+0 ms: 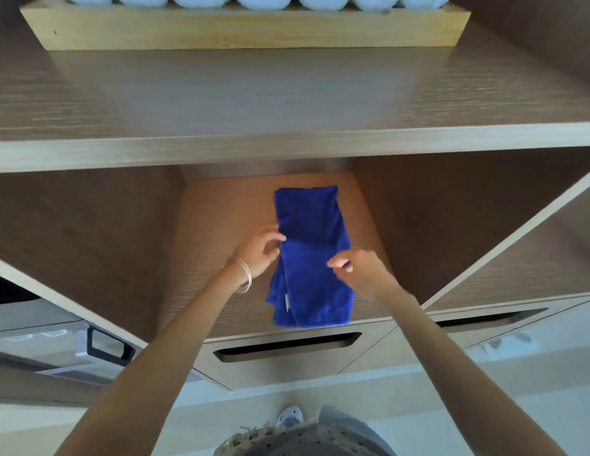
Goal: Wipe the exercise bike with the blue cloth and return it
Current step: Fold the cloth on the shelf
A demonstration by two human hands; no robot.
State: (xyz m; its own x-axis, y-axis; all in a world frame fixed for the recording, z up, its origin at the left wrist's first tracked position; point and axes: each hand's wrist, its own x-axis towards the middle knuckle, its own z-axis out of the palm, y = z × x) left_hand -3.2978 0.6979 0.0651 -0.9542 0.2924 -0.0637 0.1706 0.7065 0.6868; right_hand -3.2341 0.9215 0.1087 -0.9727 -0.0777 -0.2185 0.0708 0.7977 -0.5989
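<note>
The blue cloth [311, 258] lies folded lengthwise on the wooden floor of an open shelf compartment [218, 225], with a small white label near its front left edge. My left hand [260, 251], with thin bangles on the wrist, pinches the cloth's left edge at mid-length. From the right, my right hand [356, 268] reaches over the cloth's right side with curled fingers, and a bit of blue fabric shows between the fingertips. No exercise bike is in view.
A wide wooden shelf board [287, 103] runs above the compartment and carries a wooden tray [241, 31] of rolled white towels. Drawer fronts with slot handles [287, 348] sit below. A grey machine part with a black handle [106, 345] is at lower left.
</note>
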